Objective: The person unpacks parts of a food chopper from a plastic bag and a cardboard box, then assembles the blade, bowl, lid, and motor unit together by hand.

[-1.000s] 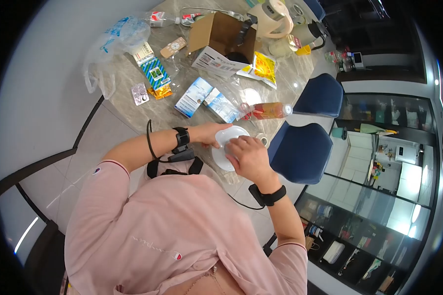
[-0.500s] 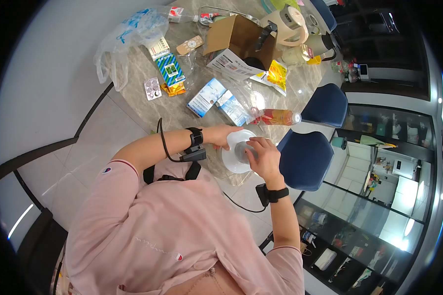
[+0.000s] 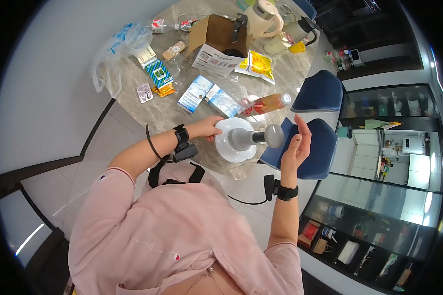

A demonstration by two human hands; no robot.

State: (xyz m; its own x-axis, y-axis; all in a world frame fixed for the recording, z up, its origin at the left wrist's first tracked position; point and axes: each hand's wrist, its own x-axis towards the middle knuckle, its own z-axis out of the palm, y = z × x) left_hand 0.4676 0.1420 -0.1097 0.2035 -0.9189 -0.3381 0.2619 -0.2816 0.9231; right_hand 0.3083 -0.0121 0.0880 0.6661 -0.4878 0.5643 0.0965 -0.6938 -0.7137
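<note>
Near the table's front edge stands a white round lidded thing with a grey plunger (image 3: 241,139); its exact kind is unclear. A short dark shaft joins its grey collar to a round grey knob (image 3: 274,135). My left hand (image 3: 209,128) grips the white rim on its left side, with some fingers hidden below. To the right of the knob, my right hand (image 3: 296,146) is raised, open and holding nothing, its fingers stretched upward. Just beyond the white thing lies a bottle of reddish drink (image 3: 268,104), beside two blue-and-white boxes (image 3: 194,93).
Behind are an open cardboard box (image 3: 216,59), a yellow snack bag (image 3: 257,65) and a cream kettle (image 3: 263,19). On the left lie a blister pack (image 3: 144,92), a green-and-blue box (image 3: 158,73) and a plastic bag (image 3: 123,44). Blue chairs (image 3: 319,92) stand to the right.
My right hand has come off the top of the plunger and moved right, opening. The grey knob now stands up on its shaft. My left hand stays on the rim; the view has shifted slightly.
</note>
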